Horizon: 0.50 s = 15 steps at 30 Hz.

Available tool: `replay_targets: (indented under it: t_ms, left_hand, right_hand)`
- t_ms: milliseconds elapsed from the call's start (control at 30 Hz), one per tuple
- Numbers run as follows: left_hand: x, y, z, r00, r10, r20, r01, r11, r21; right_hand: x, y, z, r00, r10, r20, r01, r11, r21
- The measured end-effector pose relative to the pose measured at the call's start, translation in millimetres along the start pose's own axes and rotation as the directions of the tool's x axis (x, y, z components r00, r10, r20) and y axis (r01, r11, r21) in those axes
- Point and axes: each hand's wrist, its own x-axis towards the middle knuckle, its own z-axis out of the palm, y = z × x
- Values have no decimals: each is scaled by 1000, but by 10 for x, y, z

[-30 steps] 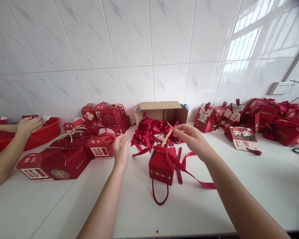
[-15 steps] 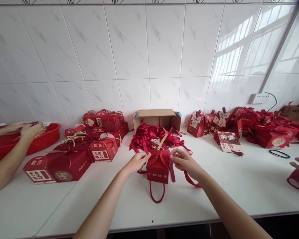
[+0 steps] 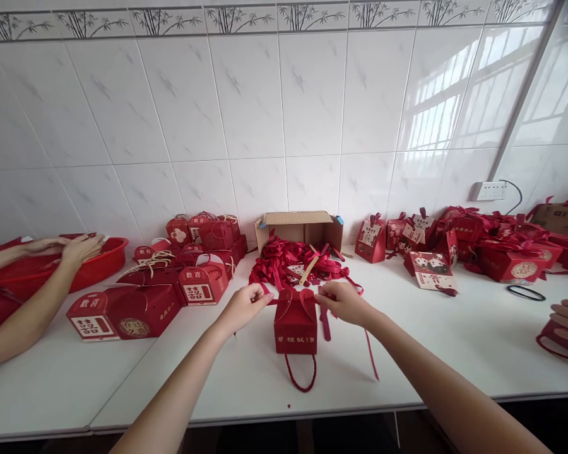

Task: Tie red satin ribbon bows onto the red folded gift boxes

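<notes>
I logged the left hand [image 3: 245,307] and right hand [image 3: 344,303] pinching a ribbon [image 3: 372,357] on either side of a small red box [image 3: 296,333], below frame centre. A cardboard box [image 3: 297,218] lay above; a red basin [image 3: 113,260], mid-left.

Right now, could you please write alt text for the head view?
A person's left hand and right hand pinch shiny red ribbon either side of a small red cardboard box on a white table. Behind it, heaped red ribbons spill from an open brown cardboard box.
</notes>
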Motion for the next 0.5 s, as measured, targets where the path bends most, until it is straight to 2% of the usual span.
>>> replay_targets:
  t_ms: [100, 200, 267, 400, 433, 467, 500]
  left_hand:
    - [37, -64, 21, 999, -16, -29, 17, 1000, 22]
    - [35, -125, 53, 998, -40, -47, 42, 998, 42]
    - [-1, -158, 62, 993, -51, -105, 57, 997, 55]
    - [-175, -190, 44, 955, -64, -291, 83, 995, 57]
    - [-234, -190, 47, 954, -71, -291, 89, 995, 47]
    - [-293, -187, 59, 962, -83, -262, 95, 995, 32]
    - [-348, -185, 81, 972, -98, -212, 103, 995, 12]
  right_hand:
    - [100, 61, 56, 988, 134, 75, -138, 989, 54]
    - [153, 134, 105, 972, 207, 114, -219, 970, 106]
    - [130, 162, 116, 975, 216, 58, -222, 965, 137]
    - [-73, 167, 78, 965, 200, -172, -160, 963, 217]
    - [-145, 163, 70, 961, 198, -193, -151, 960, 236]
    - [-220, 161, 68, 964, 208, -164, -161, 951, 263]
    - [-293, 161, 76, 969, 231, -89, -195, 933, 303]
